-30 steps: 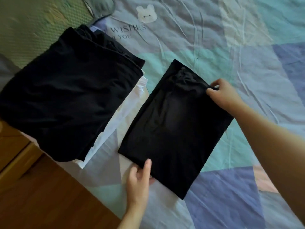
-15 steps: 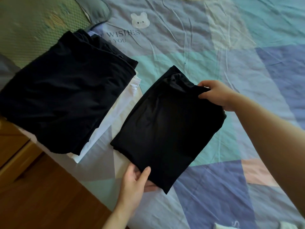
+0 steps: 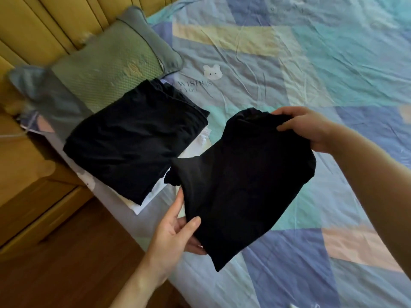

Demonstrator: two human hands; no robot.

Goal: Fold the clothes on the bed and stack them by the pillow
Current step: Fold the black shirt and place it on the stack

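The folded black garment [image 3: 242, 181] hangs above the bed [image 3: 322, 85], held at two corners. The right hand [image 3: 311, 127] grips its upper edge at about 1 o'clock, fingers [image 3: 287, 125] curled over the cloth with the thumb underneath. The left hand [image 3: 173, 232] takes the lower edge at about 7 o'clock, thumb [image 3: 191, 225] on top and the other fingers beneath, clamped on the fabric.

At 10 o'clock from the held piece lies the stack [image 3: 133, 143]: a black folded item on top and a white one [image 3: 200, 141] showing under its right and lower edges (how many layers lie between, I cannot tell). The held garment's left corner overlaps the stack's right edge in this view. The stack touches the green pillow [image 3: 111, 65], which leans against the yellow headboard [image 3: 55, 21] at 11 o'clock.

A wooden nightstand [image 3: 29, 174] stands at 9 o'clock, just beside the bed's edge, with wooden floor [image 3: 66, 263] below it at 7 o'clock. The patterned sheet lies wrinkled and open from 12 round to 5 o'clock, with a rabbit print [image 3: 212, 72] just beyond the stack.
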